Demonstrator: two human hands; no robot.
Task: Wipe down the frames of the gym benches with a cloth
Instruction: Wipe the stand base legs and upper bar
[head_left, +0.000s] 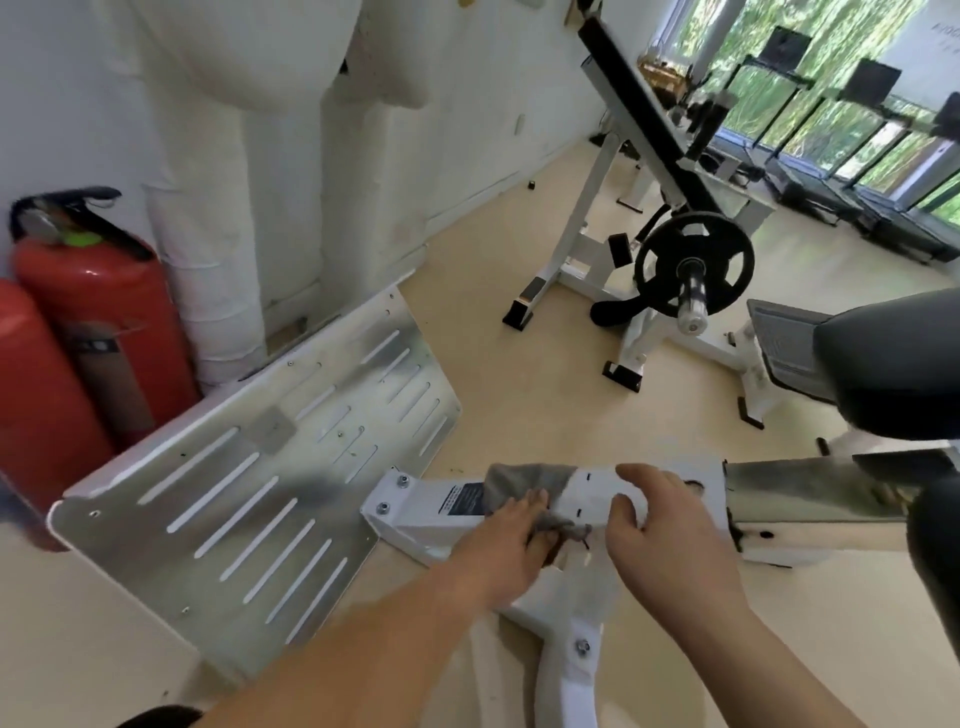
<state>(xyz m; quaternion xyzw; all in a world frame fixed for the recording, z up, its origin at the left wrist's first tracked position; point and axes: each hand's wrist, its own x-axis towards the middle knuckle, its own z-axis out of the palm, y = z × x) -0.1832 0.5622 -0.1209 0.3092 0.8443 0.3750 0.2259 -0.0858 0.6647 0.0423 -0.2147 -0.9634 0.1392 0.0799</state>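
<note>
A white bench frame beam (431, 512) runs across the lower middle of the head view, with a black warning label and bolts at its left end. A grey cloth (524, 480) lies draped over the beam. My left hand (511, 540) grips the cloth's lower edge against the beam's near side. My right hand (657, 525) holds the beam just right of the cloth, fingers curled over its top edge. A white leg (566, 670) of the frame runs down toward me.
A slotted metal foot plate (249, 467) is at the beam's left end. Two red fire extinguishers (88, 322) stand against the wall at left. A white rack with a black weight plate (693, 265) stands behind. Black pads (893, 364) are at right. Treadmills line the far windows.
</note>
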